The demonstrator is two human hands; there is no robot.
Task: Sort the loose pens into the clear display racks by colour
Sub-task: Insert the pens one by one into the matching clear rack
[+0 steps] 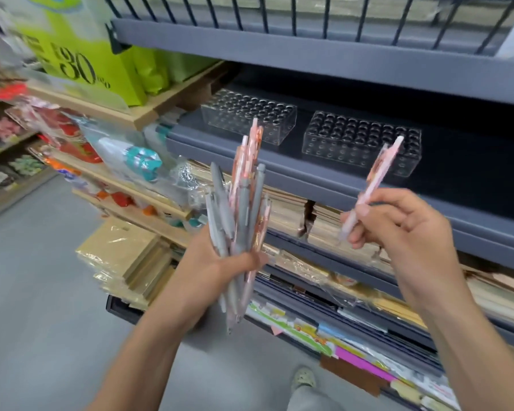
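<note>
Below and left of the right rack [359, 140], the left hand [217, 274] grips a bundle of grey and pink pens [241, 209], fingers wrapped round the barrels. The left rack [250, 114] stands just left of the right rack on the same grey shelf [279, 176]; both look unfilled. In front of the right rack, the right hand [404, 226] pinches one pink pen [374, 185], tilted, tip down. To seat it well, bring the tip over one hole, stand the pen upright and lower it gently, as the light rack may slide.
</note>
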